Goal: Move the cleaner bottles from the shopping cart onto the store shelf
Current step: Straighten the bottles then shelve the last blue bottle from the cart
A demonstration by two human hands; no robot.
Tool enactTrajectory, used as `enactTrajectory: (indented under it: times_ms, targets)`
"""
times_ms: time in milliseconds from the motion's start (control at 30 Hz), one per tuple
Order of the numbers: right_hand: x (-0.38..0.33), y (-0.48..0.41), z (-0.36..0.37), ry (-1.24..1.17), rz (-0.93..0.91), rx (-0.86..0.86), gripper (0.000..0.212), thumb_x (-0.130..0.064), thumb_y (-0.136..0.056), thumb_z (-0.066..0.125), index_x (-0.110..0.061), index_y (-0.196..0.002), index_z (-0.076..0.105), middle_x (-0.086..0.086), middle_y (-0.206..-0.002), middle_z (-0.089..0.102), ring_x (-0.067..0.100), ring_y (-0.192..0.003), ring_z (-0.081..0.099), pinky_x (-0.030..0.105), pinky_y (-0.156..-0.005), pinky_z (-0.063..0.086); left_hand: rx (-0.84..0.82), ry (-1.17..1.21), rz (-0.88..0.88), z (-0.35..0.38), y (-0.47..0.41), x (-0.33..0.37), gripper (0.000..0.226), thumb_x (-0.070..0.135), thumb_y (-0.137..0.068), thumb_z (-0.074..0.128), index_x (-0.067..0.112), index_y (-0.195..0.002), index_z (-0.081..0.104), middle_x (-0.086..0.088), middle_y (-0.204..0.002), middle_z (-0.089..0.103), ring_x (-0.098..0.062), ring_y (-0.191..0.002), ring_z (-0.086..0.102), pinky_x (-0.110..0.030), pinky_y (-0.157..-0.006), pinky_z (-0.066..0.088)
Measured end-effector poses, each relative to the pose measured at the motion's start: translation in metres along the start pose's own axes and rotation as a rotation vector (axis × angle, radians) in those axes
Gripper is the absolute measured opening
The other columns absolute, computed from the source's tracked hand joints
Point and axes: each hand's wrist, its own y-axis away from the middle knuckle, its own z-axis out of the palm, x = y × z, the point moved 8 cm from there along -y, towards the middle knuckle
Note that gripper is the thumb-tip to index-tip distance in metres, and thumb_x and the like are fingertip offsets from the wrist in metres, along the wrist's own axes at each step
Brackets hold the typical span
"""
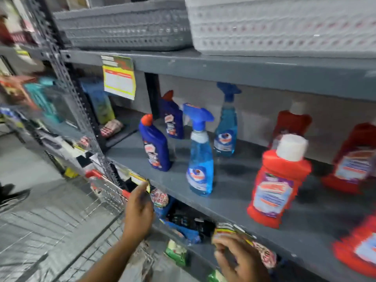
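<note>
Grey shelf [234,176]: upright cleaner bottles [200,151].

The aisle floor [30,165] was plain grey and smooth. A dark perforated metal upright [67,82] carried the grey racking, behind which a pale back wall [260,110] showed. On the upper board stood a grey plastic basket [122,27] beside a white plastic basket [284,27].

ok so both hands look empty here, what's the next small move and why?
Probably reach the left hand down into the cart for another bottle. Neither it nor the right hand holds a bottle, the left one is already near the cart's red rim, and the shelf has open room between the standing bottles. The cart's contents are too blurred to confirm.
</note>
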Motion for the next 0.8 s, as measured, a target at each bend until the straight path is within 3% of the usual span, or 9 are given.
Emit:
enactTrajectory:
  times_ms: [133, 233, 300, 367, 400, 533, 633, 700, 800]
  targets:
    - [-0.030, -0.107, 0.111, -0.148, 0.117, -0.137, 0.045, -0.024, -0.084, 0.058, -0.050, -0.119, 0.046, -0.019, -0.122, 0.056, -0.004, -0.116, 0.053, 0.027, -0.101, 0.044, -0.057, -0.089, -0.061, -0.034, -0.119, -0.032, 0.067, -0.018, -0.079, 0.043, 0.007, -0.141, 0.034, -0.010, -0.142, 0.044, -0.021, -0.131, 0.042, -0.033, -0.107, 0.033]
    - [-0.032, -0.177, 0.157, -0.162, 0.298, -0.115, 0.061, -0.013, -0.087, 0.058, -0.027, -0.140, 0.031, 0.007, -0.141, 0.048, 0.022, -0.129, 0.048, 0.041, -0.107, 0.040, -0.264, -0.005, 0.007, -0.010, -0.152, -0.023, 0.073, -0.017, -0.073, 0.041, 0.016, -0.138, 0.036, -0.006, -0.142, 0.046, -0.008, -0.130, 0.048, -0.015, -0.104, 0.033]
    - [-0.026, -0.210, 0.174, -0.075, 0.406, -0.094, 0.071, -0.014, -0.088, 0.058, -0.018, -0.147, 0.020, 0.012, -0.147, 0.042, 0.027, -0.131, 0.045, 0.034, -0.104, 0.038, -0.425, 0.047, 0.060, 0.010, -0.160, -0.019, 0.075, -0.009, -0.066, 0.043, 0.032, -0.129, 0.045, 0.004, -0.125, 0.061, 0.004, -0.115, 0.057, -0.014, -0.098, 0.043]
    - [-0.021, -0.227, 0.187, -0.036, 0.491, -0.075, 0.066, -0.018, -0.088, 0.058, -0.020, -0.144, 0.023, 0.010, -0.141, 0.051, 0.031, -0.122, 0.053, 0.029, -0.086, 0.040, -0.509, 0.099, -0.008, 0.018, -0.169, -0.031, 0.073, -0.004, -0.064, 0.042, 0.030, -0.128, 0.045, -0.002, -0.122, 0.065, -0.016, -0.113, 0.061, -0.045, -0.100, 0.048]
    - [-0.020, -0.231, 0.191, -0.019, 0.518, -0.058, 0.060, -0.021, -0.089, 0.058, -0.020, -0.141, 0.028, 0.011, -0.134, 0.058, 0.033, -0.115, 0.057, 0.030, -0.079, 0.041, -0.510, 0.107, -0.028, 0.015, -0.173, -0.037, 0.072, -0.002, -0.063, 0.042, 0.029, -0.129, 0.045, -0.002, -0.122, 0.065, -0.021, -0.114, 0.060, -0.051, -0.102, 0.046]
    - [-0.028, -0.247, 0.213, 0.034, 0.485, -0.017, 0.047, -0.023, -0.088, 0.059, -0.014, -0.130, 0.039, 0.015, -0.120, 0.065, 0.040, -0.105, 0.060, 0.038, -0.077, 0.045, -0.438, 0.063, -0.060, -0.005, -0.190, -0.052, 0.071, -0.003, -0.066, 0.043, 0.039, -0.123, 0.045, 0.004, -0.121, 0.064, -0.016, -0.114, 0.060, -0.045, -0.102, 0.047]
    - [-0.033, -0.252, 0.228, 0.006, 0.455, 0.018, 0.047, -0.022, -0.087, 0.061, -0.017, -0.129, 0.040, 0.015, -0.114, 0.067, 0.039, -0.101, 0.062, 0.041, -0.076, 0.049, -0.400, 0.006, -0.082, -0.016, -0.197, -0.055, 0.074, 0.004, -0.062, 0.042, 0.064, -0.105, 0.038, 0.017, -0.108, 0.063, -0.012, -0.102, 0.062, -0.030, -0.088, 0.050]
    - [-0.032, -0.251, 0.230, -0.005, 0.453, 0.048, 0.049, -0.023, -0.086, 0.060, -0.022, -0.130, 0.039, 0.011, -0.114, 0.068, 0.037, -0.100, 0.064, 0.041, -0.076, 0.051, -0.424, -0.015, -0.095, -0.017, -0.197, -0.057, 0.073, 0.006, -0.062, 0.042, 0.068, -0.100, 0.036, 0.025, -0.105, 0.059, -0.006, -0.099, 0.061, -0.023, -0.082, 0.045]
    - [-0.025, -0.244, 0.230, 0.033, 0.474, 0.033, 0.051, -0.028, -0.087, 0.058, -0.035, -0.131, 0.033, 0.007, -0.116, 0.068, 0.035, -0.102, 0.064, 0.039, -0.076, 0.052, -0.461, 0.046, -0.061, -0.020, -0.197, -0.053, 0.070, 0.004, -0.063, 0.042, 0.058, -0.108, 0.039, 0.013, -0.113, 0.063, -0.007, -0.107, 0.060, -0.035, -0.093, 0.049]
